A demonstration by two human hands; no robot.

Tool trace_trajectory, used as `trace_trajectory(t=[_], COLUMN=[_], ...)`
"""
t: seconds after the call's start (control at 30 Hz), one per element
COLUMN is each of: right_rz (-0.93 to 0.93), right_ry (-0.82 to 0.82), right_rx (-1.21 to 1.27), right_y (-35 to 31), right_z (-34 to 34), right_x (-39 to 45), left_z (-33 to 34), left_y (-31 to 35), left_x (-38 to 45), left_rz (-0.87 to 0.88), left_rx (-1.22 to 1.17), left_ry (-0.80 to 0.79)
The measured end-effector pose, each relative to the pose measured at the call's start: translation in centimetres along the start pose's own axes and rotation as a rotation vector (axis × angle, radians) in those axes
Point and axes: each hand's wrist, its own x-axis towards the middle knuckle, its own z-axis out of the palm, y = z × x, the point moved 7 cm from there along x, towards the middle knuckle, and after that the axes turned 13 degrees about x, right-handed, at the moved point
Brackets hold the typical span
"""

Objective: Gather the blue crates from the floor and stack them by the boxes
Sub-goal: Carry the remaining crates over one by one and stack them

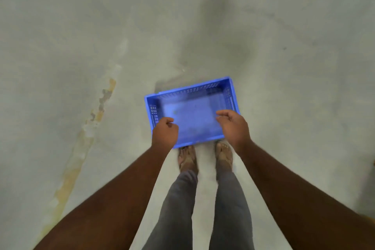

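Note:
One blue plastic crate (pixel 192 111) with slotted walls lies empty and upright on the floor, just in front of my feet, and it is blurred. My left hand (pixel 164 132) hovers over its near left corner with the fingers curled into a fist that holds nothing. Over the crate's right side is my right hand (pixel 233 126), its fingers loosely bent and apart from the thumb, nothing in them. Whether either hand touches the rim is unclear. No other crates or boxes are in view.
Pale grey concrete floor (pixel 284 67) spreads all around, with a yellowish stain line (pixel 89 124) running along the left. My two sandalled feet (pixel 205 157) stand right behind the crate. A brown edge (pixel 372 219) shows at the far right border.

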Motion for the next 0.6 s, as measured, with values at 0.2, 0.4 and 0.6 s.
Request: trace_trajectory(t=[0.2,0.4,0.6], right_rz=[0.052,0.084,0.087], right_ry=[0.008,0.019,0.128], right_rx=[-0.593,-0.785,-0.535], right_y=[11.5,18.7,21.3], right_z=[-1.5,-1.4,-1.5], right_x=[17.1,25.6,27.1], left_z=[9.4,14.4,14.0], left_y=[-4.9,-11.6,-13.0], left_x=[14.2,21.8,22.5], left_rz=[-0.229,-0.485,-0.522], left_rx=[0.422,0.342,0.305], left_ry=[0.084,0.132,0.256])
